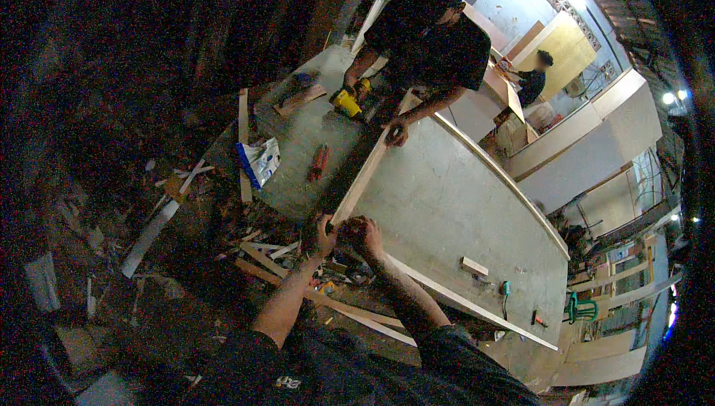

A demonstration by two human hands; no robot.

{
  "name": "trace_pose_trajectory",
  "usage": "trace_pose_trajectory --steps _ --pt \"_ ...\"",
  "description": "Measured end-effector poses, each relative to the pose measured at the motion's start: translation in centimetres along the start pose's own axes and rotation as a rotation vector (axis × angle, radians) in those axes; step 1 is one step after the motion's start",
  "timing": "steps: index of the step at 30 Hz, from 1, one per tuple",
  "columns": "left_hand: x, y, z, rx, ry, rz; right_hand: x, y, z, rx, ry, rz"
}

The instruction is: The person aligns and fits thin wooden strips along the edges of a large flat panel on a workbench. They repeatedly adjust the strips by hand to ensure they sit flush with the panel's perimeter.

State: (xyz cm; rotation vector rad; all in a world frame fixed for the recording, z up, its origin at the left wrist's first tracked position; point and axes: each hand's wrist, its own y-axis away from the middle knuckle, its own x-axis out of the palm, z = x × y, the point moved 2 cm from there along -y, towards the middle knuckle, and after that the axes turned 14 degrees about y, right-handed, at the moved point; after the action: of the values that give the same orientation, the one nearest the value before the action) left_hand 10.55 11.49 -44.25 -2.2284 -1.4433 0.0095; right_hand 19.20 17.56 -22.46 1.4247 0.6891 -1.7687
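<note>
Two bare hands meet at the near end of one long wooden plank (pixel 360 175), which lies on the grey counter (pixel 447 205) and runs from the counter's near left corner toward its far edge. The left hand (pixel 319 233) has its grip closed around the plank's end from the left side, and the right hand (pixel 364 235) is curled against the same end from the right, fingers bent over it; how firmly it grips cannot be told. At the far end of the plank, one co-worker in a dark shirt (pixel 428 41) leans over the counter with one hand (pixel 397 134) resting on the plank and the other at a yellow power tool (pixel 347 102) near the far left corner. On the counter's left part lie one red hand tool (pixel 319 162) and one white and blue bag (pixel 258 161) at the left edge. Toward the right edge sit one small wooden block (pixel 474 265), one green-handled tool (pixel 505 288) and one small red item (pixel 538 320). Many wood offcuts (pixel 261 253) litter the floor below the near left corner. A second person (pixel 533 78) sits well beyond the counter.
</note>
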Motion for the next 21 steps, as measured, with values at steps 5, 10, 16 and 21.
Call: trace_pose_trajectory --steps 5,10,16,21 --pt "-0.1 -0.1 1.5 -0.090 -0.139 0.079 6.4 -2.2 -5.5 -0.102 -0.032 -0.142" --pt "-1.1 0.3 0.6 -0.011 0.009 0.030 11.1 -2.9 -9.5 -0.146 -0.059 -0.174" --pt "-1.7 0.0 3.4 -0.171 0.004 0.142 13.3 -3.3 -10.0 -0.161 0.130 -0.267" --pt "-3.9 -0.4 1.4 -0.100 -0.082 0.202 10.5 -2.4 -7.0 0.008 0.043 0.046"
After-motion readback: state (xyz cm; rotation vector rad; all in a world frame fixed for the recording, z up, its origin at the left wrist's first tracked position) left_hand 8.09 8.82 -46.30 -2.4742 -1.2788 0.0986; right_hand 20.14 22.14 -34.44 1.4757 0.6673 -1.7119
